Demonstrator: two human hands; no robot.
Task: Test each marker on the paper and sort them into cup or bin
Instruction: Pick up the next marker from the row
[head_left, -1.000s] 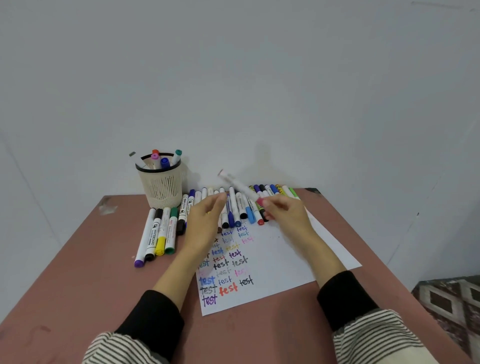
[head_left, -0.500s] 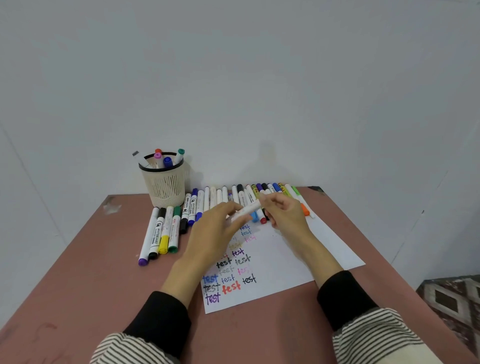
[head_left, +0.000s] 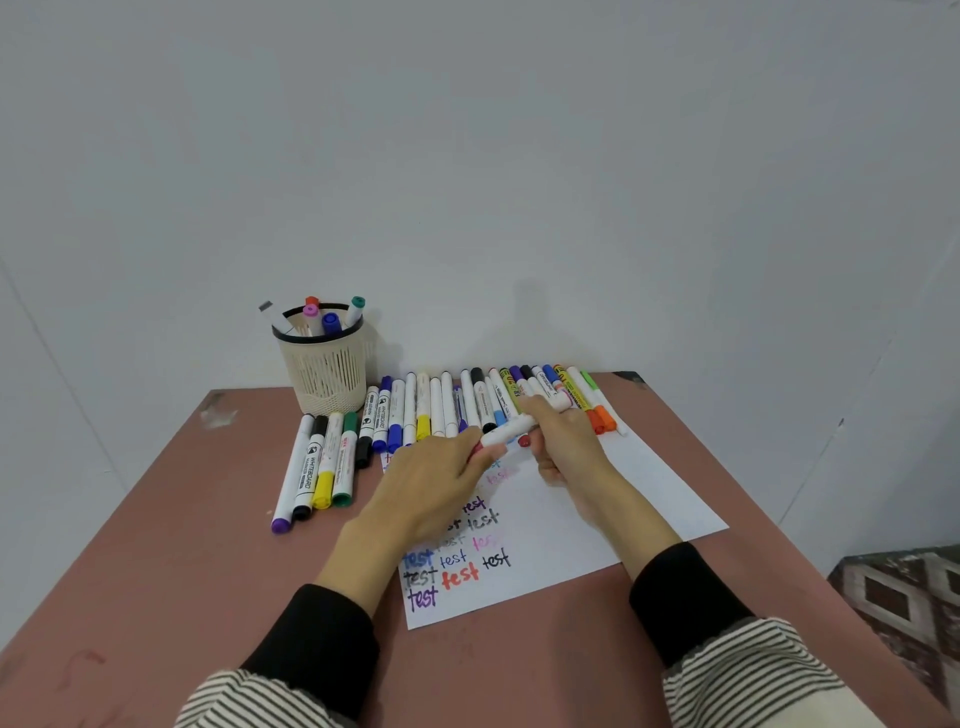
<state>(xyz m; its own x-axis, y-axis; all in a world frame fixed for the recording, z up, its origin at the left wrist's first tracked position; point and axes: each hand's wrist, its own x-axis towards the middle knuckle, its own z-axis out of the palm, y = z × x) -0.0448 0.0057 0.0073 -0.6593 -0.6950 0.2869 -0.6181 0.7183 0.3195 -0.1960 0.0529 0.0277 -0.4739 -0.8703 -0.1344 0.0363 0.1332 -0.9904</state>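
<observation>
Marker comes down from the air into both hands

A second ago the right hand (head_left: 563, 441) holds the white marker (head_left: 506, 432) up, tilted, its far end high over the row of markers, while the left hand (head_left: 436, 480) rests apart from it. Half a second ago the marker is lower and nearly level, and the left hand's fingertips reach its near end. Now it lies low over the top of the paper (head_left: 597, 519), the left hand gripping its left end and the right hand its right end. The two hands sit closer together than at the start, and the left hand now covers more of the written words.
</observation>
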